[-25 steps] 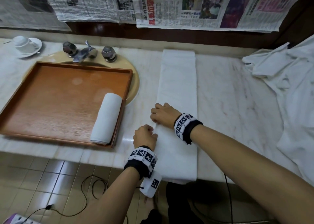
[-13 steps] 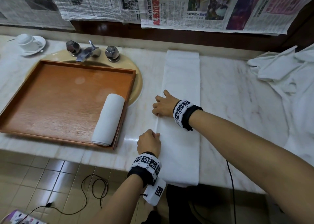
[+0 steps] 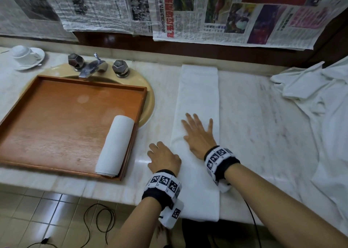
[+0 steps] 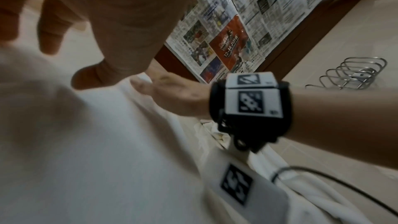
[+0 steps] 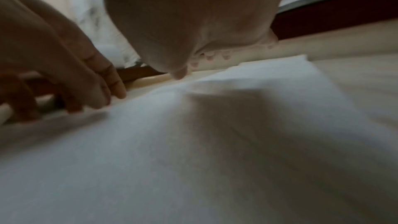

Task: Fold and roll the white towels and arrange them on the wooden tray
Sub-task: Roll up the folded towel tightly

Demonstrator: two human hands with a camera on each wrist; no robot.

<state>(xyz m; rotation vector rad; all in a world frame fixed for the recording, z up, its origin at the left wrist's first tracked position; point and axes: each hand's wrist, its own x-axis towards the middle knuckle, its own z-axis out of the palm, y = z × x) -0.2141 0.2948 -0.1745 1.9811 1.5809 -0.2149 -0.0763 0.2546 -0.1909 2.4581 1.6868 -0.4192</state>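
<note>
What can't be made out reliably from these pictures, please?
- Left hand fingertips: head view, hidden behind the knuckles; contact with the folded towel is unclear.
- Towel pile: head view, cut off by the right edge.
- Right hand: right wrist view, blurred.

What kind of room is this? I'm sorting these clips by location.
Most likely a bathroom vanity, perhaps in a hotel: a marble counter holds a basin with a chrome tap, and the white towel is being prepared beside a wooden tray. Newspaper sheets cover the wall behind.
</note>
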